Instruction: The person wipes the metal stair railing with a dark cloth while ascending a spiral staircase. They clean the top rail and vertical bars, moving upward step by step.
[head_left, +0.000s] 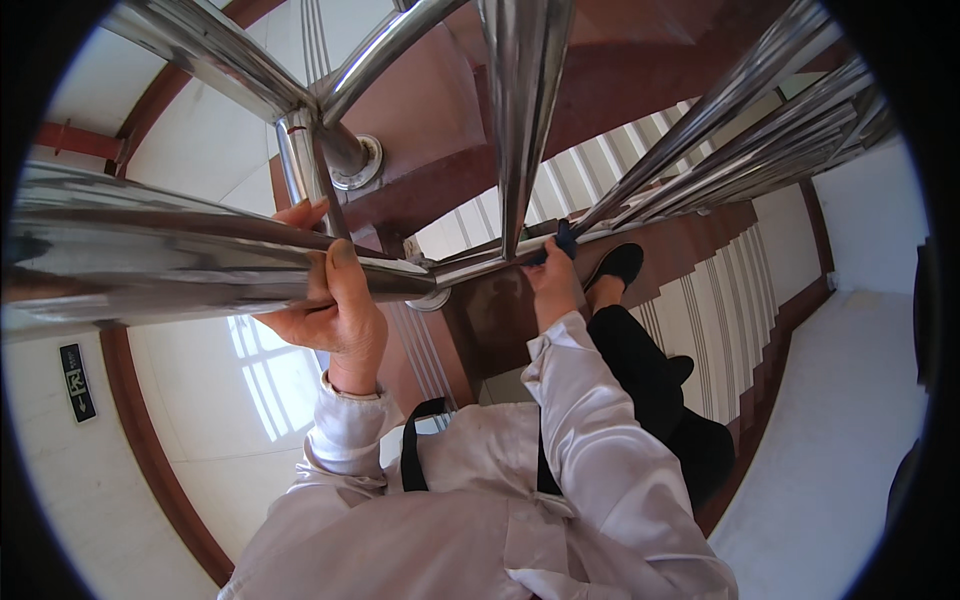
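Observation:
My left hand (341, 300) grips the thick polished metal handrail (187, 262) of a stair railing, thumb on top and fingers around the far side. Lower down, my right hand (555, 281) holds a dark blue cloth (566, 241) against the thin bottom rail (480, 262). This rail meets an upright metal baluster (525, 127) just left of the cloth. Most of the cloth is hidden behind my fingers.
Several slanting metal balusters (697, 124) run off to the right. White stairs (705, 322) with dark grooves descend beside my black shoe (619, 270). A flanged post base (360, 161) stands on the brown landing. An exit sign (78, 382) hangs on the left wall.

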